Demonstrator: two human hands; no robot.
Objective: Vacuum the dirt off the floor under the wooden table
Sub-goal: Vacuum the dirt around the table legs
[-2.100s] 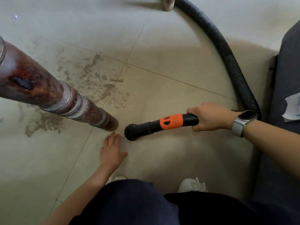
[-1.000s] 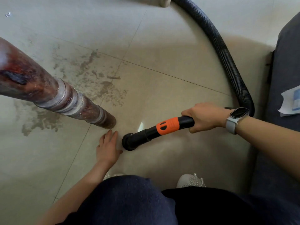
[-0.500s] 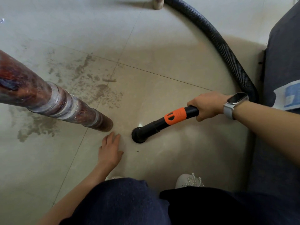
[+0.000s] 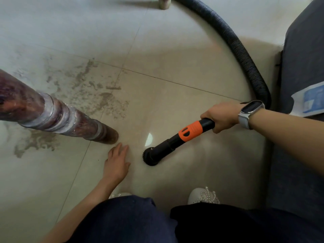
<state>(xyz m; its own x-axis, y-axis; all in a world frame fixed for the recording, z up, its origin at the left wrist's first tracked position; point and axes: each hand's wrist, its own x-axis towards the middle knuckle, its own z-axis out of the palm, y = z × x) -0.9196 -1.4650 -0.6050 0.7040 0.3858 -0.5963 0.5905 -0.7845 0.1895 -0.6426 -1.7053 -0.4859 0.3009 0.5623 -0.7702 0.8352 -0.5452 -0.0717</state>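
- Table leg [image 4: 57, 118], turned wood, far left; dirt [image 4: 91, 90] spread on floor tiles [image 4: 175, 55] behind it, as before
- Left hand [image 4: 116, 163], flat on floor, fingers straight, unmoved beside leg foot
- Vacuum nozzle [image 4: 153, 157], brush head on floor just right of left hand, shifted nearer the person than half a second ago
- Right hand [image 4: 221, 118], fingers wrapped round black wand above orange collar [image 4: 192, 131]; nozzle lies left of and nearer than this grip
- Hose [image 4: 242, 55] arcs far right

Glossy beige floor tiles [image 4: 175, 55] with dark grout lines, dark grey upholstered seat [image 4: 301, 71] at right, soft daylight glare
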